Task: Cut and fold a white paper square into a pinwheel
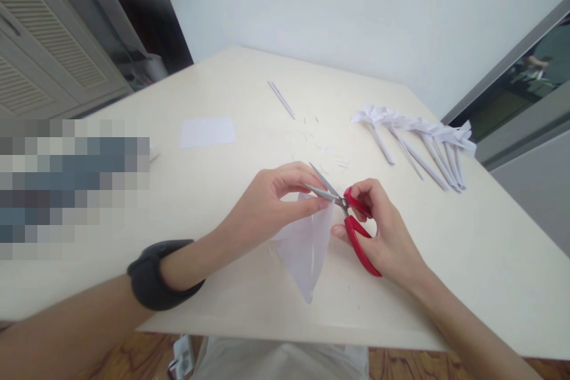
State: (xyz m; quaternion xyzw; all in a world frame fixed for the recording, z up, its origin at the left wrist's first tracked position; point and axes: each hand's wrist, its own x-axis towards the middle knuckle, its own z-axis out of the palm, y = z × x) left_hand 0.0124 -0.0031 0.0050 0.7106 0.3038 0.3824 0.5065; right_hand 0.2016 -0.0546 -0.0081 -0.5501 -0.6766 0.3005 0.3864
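My left hand (271,202) pinches the top edge of a folded white paper cone (305,252) that hangs point-down over the table. My right hand (383,231) grips red-handled scissors (351,219). Their blades are parted, with the paper's top edge between them, right by my left fingertips. A dark band (155,276) wraps my left wrist.
On the cream table (490,249), a row of several rolled paper flowers (418,142) lies at the right. A thin rolled paper stick (281,99) lies at the back, a white sheet (208,131) at the left, small paper scraps (327,154) in the middle. A blurred patch covers the left side.
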